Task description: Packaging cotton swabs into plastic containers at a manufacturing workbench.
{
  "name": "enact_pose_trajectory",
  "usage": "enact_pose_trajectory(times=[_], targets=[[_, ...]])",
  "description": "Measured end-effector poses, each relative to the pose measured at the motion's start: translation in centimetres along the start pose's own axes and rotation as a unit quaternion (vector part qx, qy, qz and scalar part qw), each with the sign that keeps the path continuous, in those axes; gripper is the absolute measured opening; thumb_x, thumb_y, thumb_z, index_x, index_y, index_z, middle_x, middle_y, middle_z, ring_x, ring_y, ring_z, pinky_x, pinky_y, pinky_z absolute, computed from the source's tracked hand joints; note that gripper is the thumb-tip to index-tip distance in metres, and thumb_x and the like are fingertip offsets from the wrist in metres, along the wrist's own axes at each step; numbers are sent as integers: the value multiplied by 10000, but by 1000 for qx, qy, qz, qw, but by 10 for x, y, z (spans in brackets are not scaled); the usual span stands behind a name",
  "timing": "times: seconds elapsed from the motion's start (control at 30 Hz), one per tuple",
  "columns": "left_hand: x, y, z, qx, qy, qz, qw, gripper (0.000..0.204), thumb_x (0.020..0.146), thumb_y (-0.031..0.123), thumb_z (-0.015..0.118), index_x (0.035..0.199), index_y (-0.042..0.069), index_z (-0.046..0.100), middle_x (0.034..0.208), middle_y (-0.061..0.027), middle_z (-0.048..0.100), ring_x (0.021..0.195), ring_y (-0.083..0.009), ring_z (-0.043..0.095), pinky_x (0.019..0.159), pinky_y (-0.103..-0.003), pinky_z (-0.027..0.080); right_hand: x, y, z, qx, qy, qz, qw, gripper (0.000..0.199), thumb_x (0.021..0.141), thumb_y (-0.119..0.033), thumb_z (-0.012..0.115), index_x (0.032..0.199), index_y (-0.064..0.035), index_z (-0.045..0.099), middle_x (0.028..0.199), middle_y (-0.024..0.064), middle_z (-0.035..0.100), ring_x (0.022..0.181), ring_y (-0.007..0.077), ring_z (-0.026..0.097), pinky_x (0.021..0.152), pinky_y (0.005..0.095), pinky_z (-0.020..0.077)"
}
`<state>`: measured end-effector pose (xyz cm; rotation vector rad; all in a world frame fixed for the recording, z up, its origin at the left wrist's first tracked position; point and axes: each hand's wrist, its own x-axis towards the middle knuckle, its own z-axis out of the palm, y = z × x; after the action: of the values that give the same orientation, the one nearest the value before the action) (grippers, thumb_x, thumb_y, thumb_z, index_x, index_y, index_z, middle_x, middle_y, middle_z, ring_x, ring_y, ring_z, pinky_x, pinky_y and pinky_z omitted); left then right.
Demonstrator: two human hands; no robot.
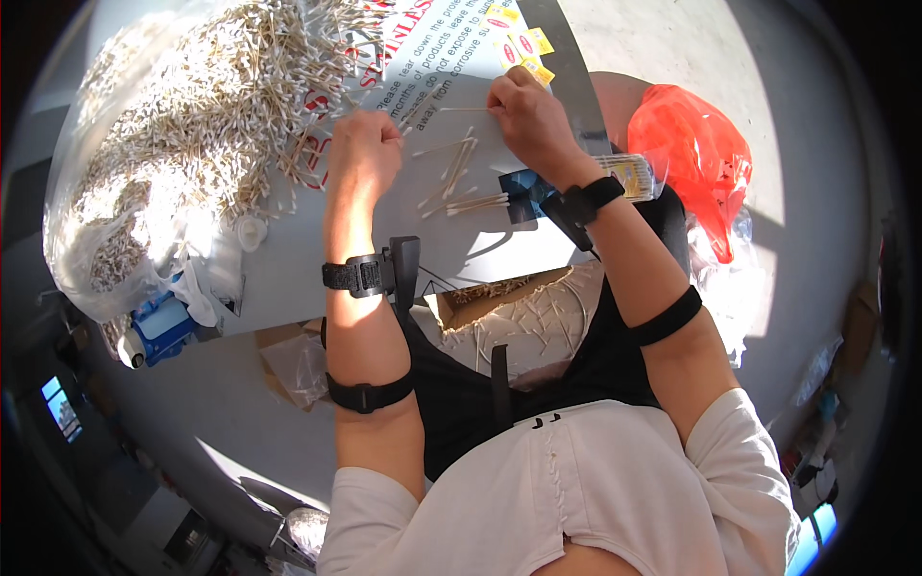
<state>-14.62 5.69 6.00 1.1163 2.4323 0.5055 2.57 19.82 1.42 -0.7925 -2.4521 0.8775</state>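
A large heap of cotton swabs [211,106] fills a clear plastic bag at the far left and spills onto the table. By its right edge my left hand [365,149] is closed, its fingertips curled together; what they hold, if anything, is hidden. My right hand [530,113] pinches a cotton swab [463,109] that points left toward the other hand. Between and below the hands lie several loose swabs [459,163] and a small row of swabs [477,204] side by side. A dark blue card [523,189] sits partly under my right wrist.
Small yellow and white labels [526,43] lie at the table's far edge. A clear pack of swabs [632,177] and a red plastic bag [691,144] are at right. A blue object [165,328] sits at the left corner. Below the edge is an open cardboard box [499,296].
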Motion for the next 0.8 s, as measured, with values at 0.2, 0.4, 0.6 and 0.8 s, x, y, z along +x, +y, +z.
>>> enact_pose_trajectory(times=[0.2, 0.4, 0.6, 0.8], targets=[[23, 18, 16, 94, 138, 62, 984, 53, 812, 70, 654, 820, 20, 672, 904, -155, 676, 964, -336, 613, 830, -437, 494, 1, 1, -8, -30, 49, 39, 998, 57, 876, -77, 630, 884, -34, 593, 969, 133, 615, 873, 345, 630, 739, 406, 507], [3, 24, 43, 23, 74, 105, 991, 84, 824, 106, 675, 846, 26, 684, 885, -144, 655, 949, -350, 606, 829, -436, 490, -1, -2, -15, -12, 51, 37, 998, 58, 883, -86, 595, 867, -35, 618, 962, 136, 626, 871, 348, 642, 742, 428, 514], [-39, 25, 49, 1, 111, 144, 983, 268, 733, 117, 783, 962, 45, 663, 970, -92, 614, 1006, -325, 561, 898, -435, 444, 11, -4, -3, -6, -75, -44, 996, 93, 833, -60, 678, 910, -37, 631, 1011, 114, 625, 909, 327, 627, 778, 409, 501], [-66, 17, 49, -37, 160, 107, 981, 351, 642, 56, 813, 945, 59, 637, 1013, -84, 591, 1047, -312, 533, 915, -439, 417, 4, -7, -5, 53, -125, -173, 976, 293, 675, -51, 783, 951, -132, 728, 1099, 23, 607, 1069, 252, 555, 928, 346, 466]])
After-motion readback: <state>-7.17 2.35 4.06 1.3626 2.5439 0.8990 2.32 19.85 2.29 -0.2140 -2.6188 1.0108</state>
